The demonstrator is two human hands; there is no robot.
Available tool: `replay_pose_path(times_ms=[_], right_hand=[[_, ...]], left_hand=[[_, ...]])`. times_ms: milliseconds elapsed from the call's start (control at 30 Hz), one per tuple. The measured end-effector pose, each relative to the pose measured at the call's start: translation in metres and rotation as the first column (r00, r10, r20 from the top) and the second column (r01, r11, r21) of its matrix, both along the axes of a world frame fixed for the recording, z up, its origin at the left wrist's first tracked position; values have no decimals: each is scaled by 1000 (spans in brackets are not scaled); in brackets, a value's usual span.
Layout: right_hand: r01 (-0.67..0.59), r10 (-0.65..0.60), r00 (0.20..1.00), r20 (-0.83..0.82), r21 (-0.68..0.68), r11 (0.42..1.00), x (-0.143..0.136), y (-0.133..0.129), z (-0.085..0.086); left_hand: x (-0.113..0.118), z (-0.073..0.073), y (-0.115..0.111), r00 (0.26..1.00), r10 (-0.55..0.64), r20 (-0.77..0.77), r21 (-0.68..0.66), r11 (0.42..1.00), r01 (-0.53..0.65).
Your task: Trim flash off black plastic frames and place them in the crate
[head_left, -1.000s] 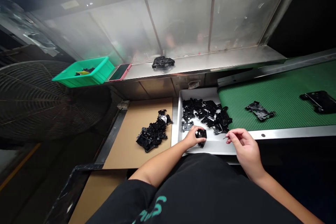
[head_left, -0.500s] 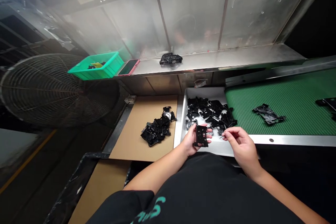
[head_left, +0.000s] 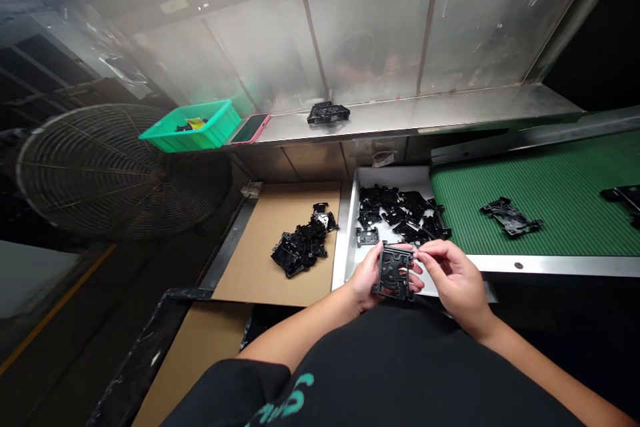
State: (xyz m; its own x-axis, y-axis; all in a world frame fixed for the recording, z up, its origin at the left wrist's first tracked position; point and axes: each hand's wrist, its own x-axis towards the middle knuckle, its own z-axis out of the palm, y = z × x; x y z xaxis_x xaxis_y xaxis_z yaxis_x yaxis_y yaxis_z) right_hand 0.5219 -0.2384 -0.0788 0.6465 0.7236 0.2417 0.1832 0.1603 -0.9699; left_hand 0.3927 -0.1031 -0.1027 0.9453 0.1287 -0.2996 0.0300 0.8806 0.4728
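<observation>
My left hand (head_left: 369,280) grips a black plastic frame (head_left: 395,272) with cut-outs and small projecting corners, its ribbed face turned up toward me. Thumb and finger of my right hand (head_left: 457,283) are pinched together at the upper right corner of that frame; whatever sits between the fingertips is too small to name. Just beyond both hands, a white tray (head_left: 356,213) holds a heap of similar black plastic parts (head_left: 385,203). One such part (head_left: 367,236) lies apart at the tray's near left.
Left of the tray, more black parts (head_left: 303,243) are piled on cardboard (head_left: 250,267). On the right, a green ribbed conveyor belt (head_left: 565,193) carries a black part (head_left: 511,217). The metal shelf (head_left: 425,115) bears a green bin (head_left: 195,130), a phone (head_left: 251,128) and stacked black parts (head_left: 327,113). A large fan (head_left: 120,173) stands left.
The frame in my left hand has turned to show its ribbed face and sits slightly further right. My right fingertips, earlier apart from it with a thin piece, have come to its corner.
</observation>
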Motion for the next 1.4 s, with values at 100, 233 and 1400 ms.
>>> replay_pose_path(times_ms=[100,233,1400], right_hand=[[-8,8,1000,10,-8,1000,0,-1,-2],[-12,13,999,30,-28,1000,0,-1,-2],[15,-24,997,70,138,990,-7,4,5]], left_hand=[[-1,3,-1,1000,-9,0,10,1000,9],[-1,3,-1,999,-34,11,8,999,34],[-18,4,3,998,-63,-4,144,988,63]])
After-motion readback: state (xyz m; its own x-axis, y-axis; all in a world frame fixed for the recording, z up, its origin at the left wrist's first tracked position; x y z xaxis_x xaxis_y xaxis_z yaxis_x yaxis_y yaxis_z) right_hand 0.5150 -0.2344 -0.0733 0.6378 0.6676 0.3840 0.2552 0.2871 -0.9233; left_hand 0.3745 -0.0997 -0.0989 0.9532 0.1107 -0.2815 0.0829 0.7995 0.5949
